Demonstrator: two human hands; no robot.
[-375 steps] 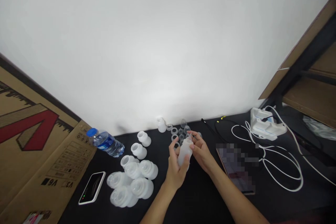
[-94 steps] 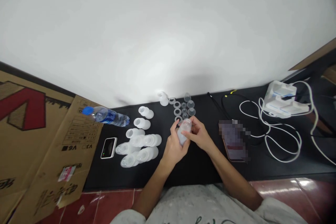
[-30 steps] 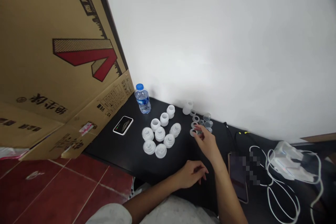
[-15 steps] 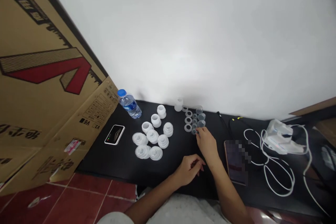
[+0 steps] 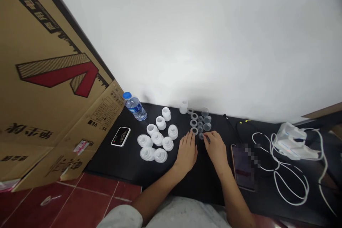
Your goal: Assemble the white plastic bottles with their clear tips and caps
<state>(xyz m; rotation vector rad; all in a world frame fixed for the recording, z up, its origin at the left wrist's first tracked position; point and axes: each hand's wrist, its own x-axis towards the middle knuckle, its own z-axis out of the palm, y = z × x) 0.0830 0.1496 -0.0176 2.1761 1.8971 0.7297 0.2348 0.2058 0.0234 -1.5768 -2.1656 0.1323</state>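
On the black table (image 5: pixel 117 165), the left hand (image 5: pixel 186 151) has straight, released fingers just beside the nearest clear ring (image 5: pixel 197 131); the right hand (image 5: pixel 216 148) bends its fingers at a small clear disc (image 5: pixel 201 136), whether pinching it I cannot tell. To the left stand 9 white bottles (image 5: pixel 157 138).

Pale grey-white fabric shirt (image 5: pixel 187 214), faintly mottled, soft creases (cropped by the bottom frame edge). Short, loose left sleeve (image 5: pixel 124 217), same pale cloth, rounded hem. Both forearms (image 5: pixel 164 189) bare; left hand (image 5: pixel 186 152) and right hand (image 5: pixel 217 149) bare too.
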